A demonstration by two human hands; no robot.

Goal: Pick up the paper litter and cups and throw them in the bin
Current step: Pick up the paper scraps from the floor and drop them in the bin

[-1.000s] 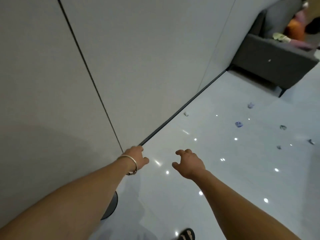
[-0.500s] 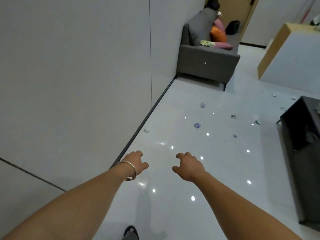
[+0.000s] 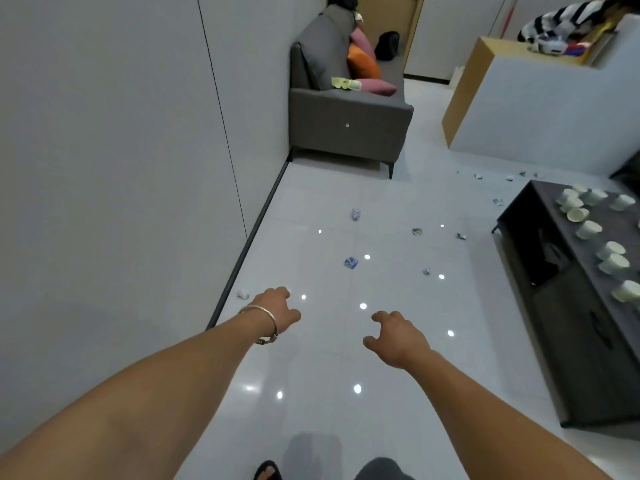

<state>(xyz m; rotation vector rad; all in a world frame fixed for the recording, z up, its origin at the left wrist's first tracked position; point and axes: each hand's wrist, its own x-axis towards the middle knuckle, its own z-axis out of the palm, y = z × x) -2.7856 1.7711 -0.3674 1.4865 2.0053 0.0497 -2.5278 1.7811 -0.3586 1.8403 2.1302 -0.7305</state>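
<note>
Over the glossy white floor (image 3: 325, 362), both arms reach forward, palms down. The left hand (image 3: 277, 311) is empty, fingers loosely curled, with a metal bangle (image 3: 260, 312) on the wrist. The right hand (image 3: 394, 336) is the same: loose curl, gripping nothing. Neither hand touches any litter.

Nearest litter:
- a white paper scrap (image 3: 243, 294) just left of the left hand, against the dark skirting strip (image 3: 250, 237) at the foot of the wall (image 3: 121, 168)
- a blue-and-white crumpled paper (image 3: 351, 262) ahead of the hands, between them in line
- a small scrap (image 3: 426, 271) further right
- another crumpled wad (image 3: 356, 214) further out, near the sofa
- two more bits (image 3: 417, 232) (image 3: 460, 236) mid-floor towards the bench
- one piece (image 3: 498, 201) by the bench's far corner
- a few specks (image 3: 509, 178) beyond that, along the base of the white counter (image 3: 540, 109)

Cups:
- a batch of pale cups (image 3: 588, 229) is spread along the top of the low dark bench (image 3: 568, 327) on the right, well apart from both hands
- several look tipped on their sides, though lens distortion at the frame edge makes that uncertain

The grey sofa (image 3: 346, 129) stands against the wall at the far end, with an orange cushion (image 3: 363, 62) and a pink cushion (image 3: 377, 86) on it. A sandalled foot (image 3: 267, 471) shows at the bottom edge.
</note>
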